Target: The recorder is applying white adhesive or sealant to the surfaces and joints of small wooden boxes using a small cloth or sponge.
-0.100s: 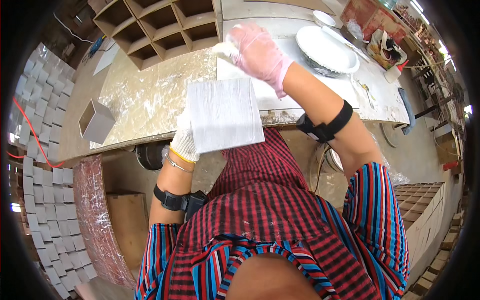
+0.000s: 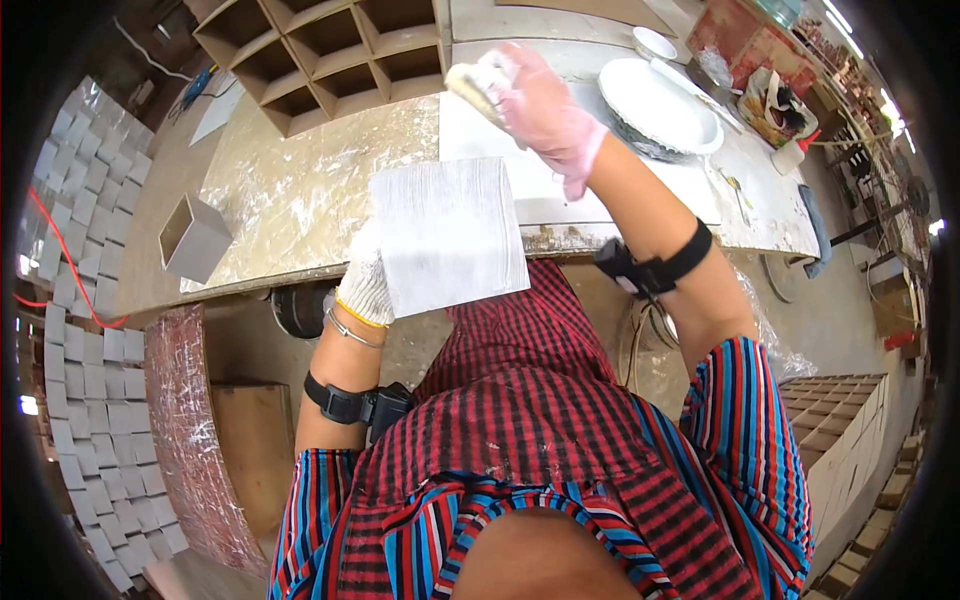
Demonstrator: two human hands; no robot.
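Note:
A white square box [image 2: 450,235], its top face covered in fine streaks, is held up at the table's front edge. My left hand [image 2: 366,265], in a white knit glove, supports it from the left; its fingers are hidden behind or inside the box. My right hand [image 2: 540,105], in a thin pink glove smeared white, is raised beyond the box, apart from it. Its fingers are closed around a cream-coloured piece that looks like a flat brush [image 2: 474,88]. Right of that hand sits a white oval basin [image 2: 665,105] with white stuff in it.
A brown compartment rack [image 2: 335,60] stands at the table's back left. An open grey box [image 2: 198,240] lies on the left. A small bowl [image 2: 655,43], a spoon [image 2: 738,193] and a white bottle [image 2: 788,157] are at the right. Stacked white boxes [image 2: 100,400] line the left side.
My right hand has shifted slightly to the right and turned, showing more of the brush. The box in my left hand has tilted only a little.

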